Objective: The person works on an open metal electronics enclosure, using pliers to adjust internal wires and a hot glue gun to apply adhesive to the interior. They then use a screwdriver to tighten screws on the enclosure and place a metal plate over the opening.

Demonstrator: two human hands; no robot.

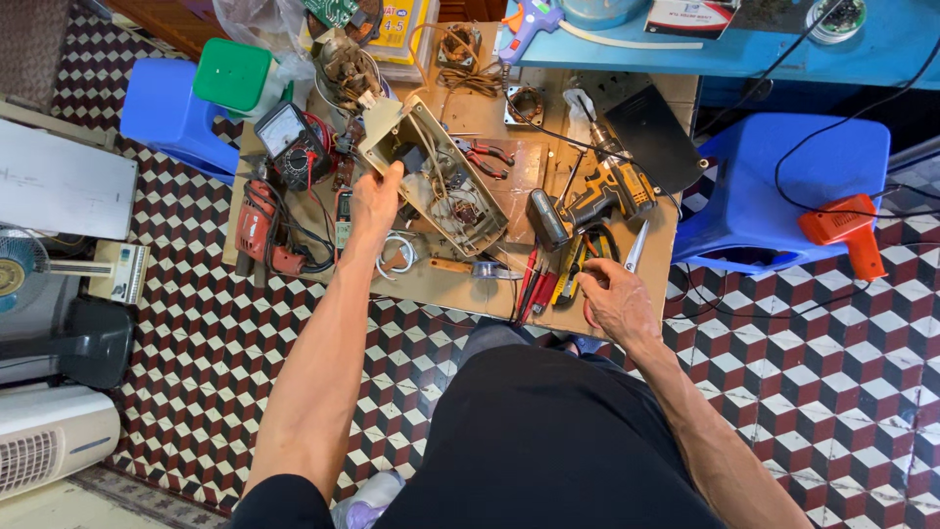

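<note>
left hand (377, 201) grips opened casing (433, 176) — right hand (615, 299) touches pliers (578, 266).

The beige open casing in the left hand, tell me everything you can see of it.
The beige oblong plastic casing lies open side up, set diagonally on the low wooden work table. Inside show thin wires and small dark and reddish parts on a pale board. A flat beige tab sticks up at its far end. The left hand grips its near long edge, thumb against a small black block inside. Red-handled pliers lie just beyond its right edge.
</note>
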